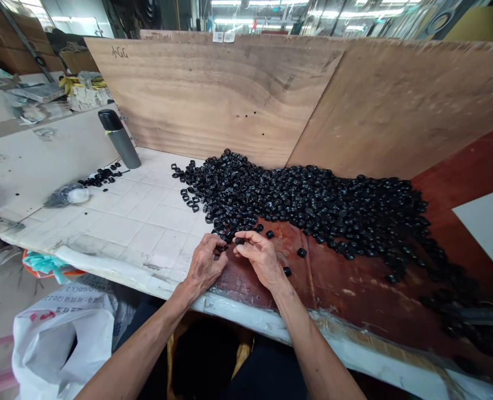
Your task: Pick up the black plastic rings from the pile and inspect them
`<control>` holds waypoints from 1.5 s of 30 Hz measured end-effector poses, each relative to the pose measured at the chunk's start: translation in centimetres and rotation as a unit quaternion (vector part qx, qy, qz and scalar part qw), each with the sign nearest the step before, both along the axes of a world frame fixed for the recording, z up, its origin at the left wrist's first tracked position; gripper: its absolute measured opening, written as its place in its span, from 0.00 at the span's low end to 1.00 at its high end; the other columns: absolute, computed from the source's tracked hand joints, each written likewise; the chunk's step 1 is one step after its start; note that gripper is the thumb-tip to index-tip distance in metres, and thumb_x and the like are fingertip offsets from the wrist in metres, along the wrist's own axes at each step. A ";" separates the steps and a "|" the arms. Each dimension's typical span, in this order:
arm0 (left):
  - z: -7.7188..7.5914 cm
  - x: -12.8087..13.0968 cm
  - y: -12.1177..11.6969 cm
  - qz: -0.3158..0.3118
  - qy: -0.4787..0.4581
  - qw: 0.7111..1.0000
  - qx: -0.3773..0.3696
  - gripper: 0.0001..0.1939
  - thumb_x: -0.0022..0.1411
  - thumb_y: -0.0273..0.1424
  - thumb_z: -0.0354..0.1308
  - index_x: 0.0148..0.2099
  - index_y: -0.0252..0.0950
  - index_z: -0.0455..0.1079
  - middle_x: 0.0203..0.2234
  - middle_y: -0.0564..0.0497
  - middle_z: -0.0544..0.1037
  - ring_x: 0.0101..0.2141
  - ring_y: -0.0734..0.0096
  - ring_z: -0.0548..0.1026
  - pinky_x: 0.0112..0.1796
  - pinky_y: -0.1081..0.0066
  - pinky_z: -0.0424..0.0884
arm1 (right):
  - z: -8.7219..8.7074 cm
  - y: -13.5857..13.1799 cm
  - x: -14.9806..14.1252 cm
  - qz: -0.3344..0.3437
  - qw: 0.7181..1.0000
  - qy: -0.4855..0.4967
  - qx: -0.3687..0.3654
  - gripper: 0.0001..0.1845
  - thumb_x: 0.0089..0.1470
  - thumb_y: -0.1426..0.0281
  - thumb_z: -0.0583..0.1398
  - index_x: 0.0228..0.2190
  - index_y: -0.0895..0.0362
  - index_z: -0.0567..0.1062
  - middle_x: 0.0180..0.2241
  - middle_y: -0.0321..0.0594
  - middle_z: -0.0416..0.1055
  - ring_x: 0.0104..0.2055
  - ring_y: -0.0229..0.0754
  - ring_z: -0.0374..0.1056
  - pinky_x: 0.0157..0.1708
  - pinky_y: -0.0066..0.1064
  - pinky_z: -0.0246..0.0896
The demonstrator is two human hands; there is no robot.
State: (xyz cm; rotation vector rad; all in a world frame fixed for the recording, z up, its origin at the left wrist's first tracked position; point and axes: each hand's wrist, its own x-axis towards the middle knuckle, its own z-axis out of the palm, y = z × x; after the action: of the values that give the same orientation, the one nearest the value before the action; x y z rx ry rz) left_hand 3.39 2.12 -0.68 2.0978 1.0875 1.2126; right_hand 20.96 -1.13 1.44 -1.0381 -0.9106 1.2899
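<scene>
My right hand (261, 256) pinches a small black cap-like part (239, 241) between thumb and fingertips. Close beside it, my left hand (206, 260) is curled, with a small black part (220, 249) showing between its thumb and fingers. Both hands are low over the table near its front edge. Just beyond them spreads a large pile of small black parts (271, 191), some of them visibly ring-shaped. A few loose ones, such as a black part (302, 252), lie apart on the reddish-brown surface to the right of my hands.
Wooden boards (213, 94) wall off the back. A grey flask (124, 143) stands at the left, near a small group of black pieces (100, 176) and a clear plastic bag (65, 195). Below the table edge hangs a white sack (63, 328). White sheet (490, 233) at right.
</scene>
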 end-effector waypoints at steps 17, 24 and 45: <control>0.3 0.1 -0.8 -0.013 -0.097 0.988 -0.123 0.18 0.59 0.27 0.62 0.50 0.38 0.63 0.42 0.49 0.77 0.40 0.68 0.82 0.45 0.64 0.82 | -0.1 -0.1 -0.6 -0.028 0.949 -0.285 0.132 0.09 0.56 0.70 0.62 0.39 0.54 0.81 0.40 0.40 0.77 0.36 0.41 0.72 0.36 0.32 0.68; 0.3 -0.2 -0.8 -0.057 -0.107 0.991 -0.051 0.12 0.64 0.27 0.61 0.49 0.38 0.69 0.45 0.48 0.76 0.43 0.69 0.80 0.44 0.66 0.83 | 0.2 -0.3 -0.7 -0.040 0.957 -0.263 0.114 0.08 0.56 0.68 0.63 0.39 0.53 0.80 0.39 0.41 0.77 0.36 0.43 0.71 0.35 0.32 0.69; 1.0 -0.5 -0.9 -0.090 -0.061 0.994 0.000 0.06 0.65 0.28 0.62 0.45 0.39 0.72 0.43 0.47 0.81 0.44 0.66 0.81 0.46 0.64 0.79 | 0.6 -0.3 -1.0 -0.040 0.903 -0.408 0.126 0.23 0.64 0.57 0.59 0.21 0.55 0.71 0.20 0.33 0.68 0.23 0.37 0.62 0.27 0.28 0.55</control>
State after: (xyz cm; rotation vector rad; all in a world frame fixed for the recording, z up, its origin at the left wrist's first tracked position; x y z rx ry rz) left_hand 2.90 1.19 0.31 2.0434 0.8245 1.2349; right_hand 19.92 -1.38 2.02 -1.4106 -1.5920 0.6069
